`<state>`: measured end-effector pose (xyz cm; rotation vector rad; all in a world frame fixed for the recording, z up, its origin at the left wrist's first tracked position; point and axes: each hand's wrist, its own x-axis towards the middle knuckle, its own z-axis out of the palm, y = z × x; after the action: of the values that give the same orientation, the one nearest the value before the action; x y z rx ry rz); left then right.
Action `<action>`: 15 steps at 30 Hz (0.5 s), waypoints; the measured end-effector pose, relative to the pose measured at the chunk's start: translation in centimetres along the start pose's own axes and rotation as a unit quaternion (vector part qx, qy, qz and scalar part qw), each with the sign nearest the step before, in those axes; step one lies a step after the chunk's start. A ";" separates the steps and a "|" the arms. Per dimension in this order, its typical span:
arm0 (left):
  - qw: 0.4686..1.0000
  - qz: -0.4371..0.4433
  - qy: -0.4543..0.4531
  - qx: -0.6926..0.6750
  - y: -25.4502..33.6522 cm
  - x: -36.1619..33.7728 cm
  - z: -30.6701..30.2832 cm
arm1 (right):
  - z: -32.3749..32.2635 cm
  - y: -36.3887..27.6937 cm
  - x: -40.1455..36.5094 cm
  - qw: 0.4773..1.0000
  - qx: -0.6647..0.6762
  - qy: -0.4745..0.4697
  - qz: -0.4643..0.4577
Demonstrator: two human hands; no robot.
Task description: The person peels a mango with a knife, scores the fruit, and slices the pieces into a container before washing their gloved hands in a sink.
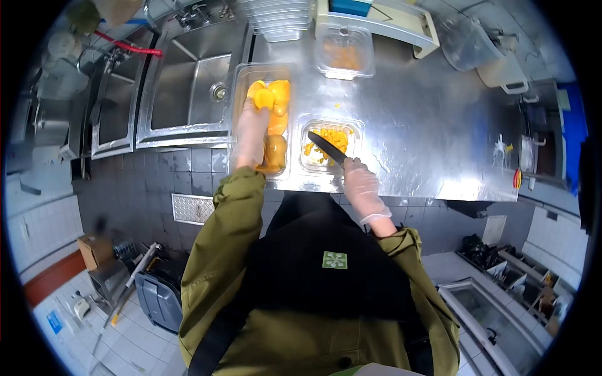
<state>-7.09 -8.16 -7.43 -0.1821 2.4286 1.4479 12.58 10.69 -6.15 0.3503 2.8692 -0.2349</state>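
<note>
My left hand (250, 135), in a clear glove, reaches into a long clear tub (241, 75) on the left of the steel counter. Its fingers close around a yellow piece of mango (264, 98), partly hidden by the hand. More peeled orange-yellow mango (280, 94) lies around it, with a browner fruit (275, 150) at the near end. Gloved as well, my right hand (361, 182) grips a knife (328, 147) by its handle. The dark blade slants over a smaller clear container (359, 128) of diced mango (337, 136).
A clear lidded container (345, 53) with orange pieces stands farther back, beside stacked clear containers (279, 19). Steel sinks (188, 81) adjoin the counter (426, 119) on the left. A white pitcher (505, 72) stands at the back right.
</note>
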 end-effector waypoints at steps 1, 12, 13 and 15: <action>0.998 0.007 0.011 -0.062 -1.6 -0.2 0.0 | 0.3 -0.3 0.4 1.000 -0.019 0.003 -0.009; 0.649 -0.041 -0.304 -0.696 -3.5 -2.4 -11.9 | -3.2 -3.5 1.8 0.978 0.113 0.169 -0.043; 0.649 -0.037 -0.309 -0.695 -4.2 -2.1 -13.4 | -3.7 -5.5 2.6 0.975 0.137 0.170 -0.046; 0.654 -0.026 -0.307 -0.691 -6.0 -1.2 -16.9 | -3.8 -11.0 5.4 0.960 0.184 0.186 -0.097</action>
<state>-7.75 -25.92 -4.55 -0.0389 0.4088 2.4363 3.90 2.01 -2.47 0.1909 3.2243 -0.8304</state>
